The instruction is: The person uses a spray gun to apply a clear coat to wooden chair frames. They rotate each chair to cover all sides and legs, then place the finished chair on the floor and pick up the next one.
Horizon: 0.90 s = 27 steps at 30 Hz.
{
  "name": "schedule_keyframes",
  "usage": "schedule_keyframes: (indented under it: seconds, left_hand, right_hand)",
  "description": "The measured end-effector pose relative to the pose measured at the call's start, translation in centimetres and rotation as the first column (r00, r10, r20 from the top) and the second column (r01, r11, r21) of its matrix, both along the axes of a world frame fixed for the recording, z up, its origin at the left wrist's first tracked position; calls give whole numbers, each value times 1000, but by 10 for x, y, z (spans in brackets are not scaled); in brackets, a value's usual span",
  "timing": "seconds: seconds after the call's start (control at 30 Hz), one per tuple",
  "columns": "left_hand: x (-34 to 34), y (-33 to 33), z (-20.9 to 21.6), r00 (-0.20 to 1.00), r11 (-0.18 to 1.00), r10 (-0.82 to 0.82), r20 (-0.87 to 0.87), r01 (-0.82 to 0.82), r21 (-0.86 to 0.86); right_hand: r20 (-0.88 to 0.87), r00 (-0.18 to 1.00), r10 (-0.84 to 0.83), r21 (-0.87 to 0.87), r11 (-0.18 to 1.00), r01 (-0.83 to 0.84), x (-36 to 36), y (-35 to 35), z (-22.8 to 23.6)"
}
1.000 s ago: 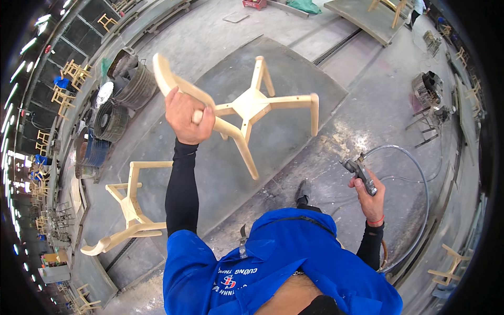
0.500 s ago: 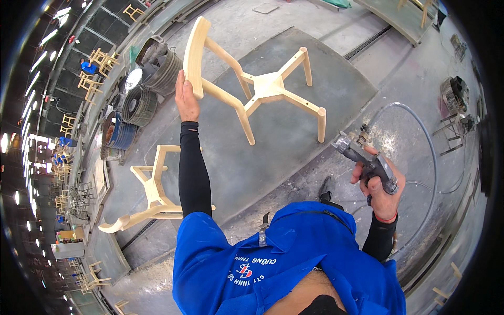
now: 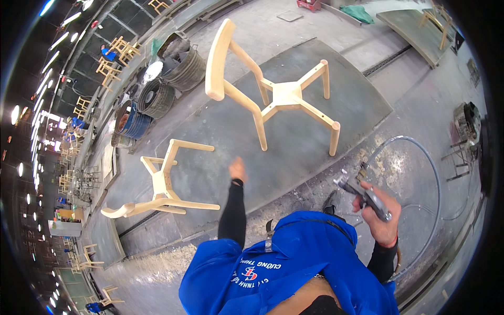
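Left hand (image 3: 238,170) now off one of two wooden chair frames (image 3: 287,95)

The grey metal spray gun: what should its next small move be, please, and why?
Perhaps ease the gun toward the pale wooden four-legged chair frame at upper centre: the right hand grips the gun, and the left hand is clear of that frame.

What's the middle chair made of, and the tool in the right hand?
The chair looks like smooth wood, pale yellow-tan all over, maybe bare or clear-coated. The tool looks like grey metal because it has bright glints, but some parts could be plastic.
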State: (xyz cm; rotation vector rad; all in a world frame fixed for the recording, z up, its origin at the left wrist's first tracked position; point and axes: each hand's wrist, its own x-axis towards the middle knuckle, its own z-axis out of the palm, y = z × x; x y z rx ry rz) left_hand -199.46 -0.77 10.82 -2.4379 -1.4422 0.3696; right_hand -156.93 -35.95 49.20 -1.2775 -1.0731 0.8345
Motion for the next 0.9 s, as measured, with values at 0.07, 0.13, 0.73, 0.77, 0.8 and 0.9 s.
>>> schedule_keyframes:
  seconds: [0.07,0.13,0.73,0.77,0.8,0.9]
  left_hand:
    - [0,-66,-70,993,857,98,-60,-115,-502]
    - [1,-139,-112,980,666,191,55,-88,-740]
    - [-1,-160,-84,-44,133,990,137,-88,-987]
    - [5,-158,-69,26,132,991,130,-120,-984]
    - [12,-156,-55,55,132,991,126,-131,-982]
    - [31,-160,-34,144,93,987,67,-180,-979]
  right_hand:
    - [0,1000,8,132,991,-8,-8,-4,14]
    - [63,998,-13,178,984,2,-11,-8,26]
    - [-137,953,-272,-163,955,249,0,-17,-28]
    - [-119,942,-314,-94,948,304,4,-24,-31]
    - [-119,930,-347,-110,936,335,10,-32,-32]
    - [-120,882,-455,-161,886,435,34,-49,-53]
